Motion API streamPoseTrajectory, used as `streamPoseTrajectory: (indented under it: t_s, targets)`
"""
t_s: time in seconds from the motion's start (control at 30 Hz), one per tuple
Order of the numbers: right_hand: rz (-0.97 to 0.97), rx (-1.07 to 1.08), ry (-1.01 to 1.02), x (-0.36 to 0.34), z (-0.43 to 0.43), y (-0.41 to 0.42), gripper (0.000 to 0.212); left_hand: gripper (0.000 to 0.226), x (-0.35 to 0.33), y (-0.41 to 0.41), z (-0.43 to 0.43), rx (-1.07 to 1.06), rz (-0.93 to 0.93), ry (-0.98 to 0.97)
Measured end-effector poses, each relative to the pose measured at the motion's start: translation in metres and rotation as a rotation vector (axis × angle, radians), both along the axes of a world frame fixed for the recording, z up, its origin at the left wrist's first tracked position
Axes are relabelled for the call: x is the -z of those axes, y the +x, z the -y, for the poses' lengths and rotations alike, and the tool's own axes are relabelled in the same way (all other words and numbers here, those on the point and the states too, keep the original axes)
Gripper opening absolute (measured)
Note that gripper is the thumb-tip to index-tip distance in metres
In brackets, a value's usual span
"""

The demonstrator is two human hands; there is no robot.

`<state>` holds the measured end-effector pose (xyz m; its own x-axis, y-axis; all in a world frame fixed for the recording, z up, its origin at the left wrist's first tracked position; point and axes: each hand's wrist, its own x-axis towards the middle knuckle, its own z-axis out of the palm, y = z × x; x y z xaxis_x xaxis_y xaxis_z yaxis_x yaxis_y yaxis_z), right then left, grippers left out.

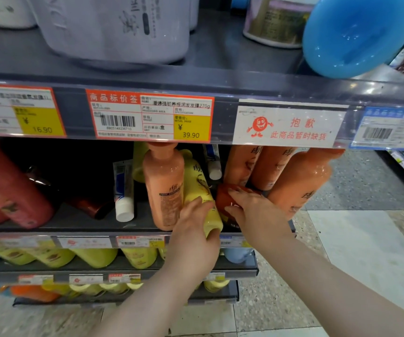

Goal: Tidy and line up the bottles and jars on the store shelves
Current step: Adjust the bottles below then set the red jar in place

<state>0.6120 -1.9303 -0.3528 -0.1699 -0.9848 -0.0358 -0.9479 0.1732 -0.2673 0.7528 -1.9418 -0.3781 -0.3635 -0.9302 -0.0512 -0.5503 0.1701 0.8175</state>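
1. Gripping the yellow bottle (196, 181) low on its body, your left hand (196, 229) has its fingers wrapped round it. The bottle leans on the middle shelf (79, 221), with its base at the near edge.
2. Expect smooth, glossy plastic, probably full and fairly heavy. It looks stiff and not fragile, but likely slippery, so hold it round the widest part of the body, not by the cap.
3. Your right hand (254, 210) is curled over a red-brown container (223, 198) just right of the yellow bottle. It looks rounded and shiny and may roll, so a grip across its sides should suit it.
4. A peach bottle (164, 188) stands touching the yellow one on its left.
5. Orange bottles (300, 181) lean together right of your right hand, and could tip if nudged.
6. Farther left, a white tube (124, 190) stands on its cap, well apart from the bottles.
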Motion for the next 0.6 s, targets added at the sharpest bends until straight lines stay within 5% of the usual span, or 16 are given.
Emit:
streamPoseTrajectory:
  t_s: [0.23, 0.43, 0.6]
  targets:
    - [-0.001, 0.002, -0.032, 0.004, -0.002, -0.001, 0.042, 0.07, -0.001, -0.012, 0.004, 0.079, 0.103, -0.163]
    - [-0.028, 0.056, -0.101, 0.0, -0.001, -0.001, 0.029, 0.094, 0.006, -0.035, 0.015, 0.165, 0.37, -0.255]
    - [0.075, 0.086, -0.047, -0.002, 0.005, 0.003, 0.03, 0.09, 0.007, -0.04, 0.019, 0.089, 0.445, -0.385]
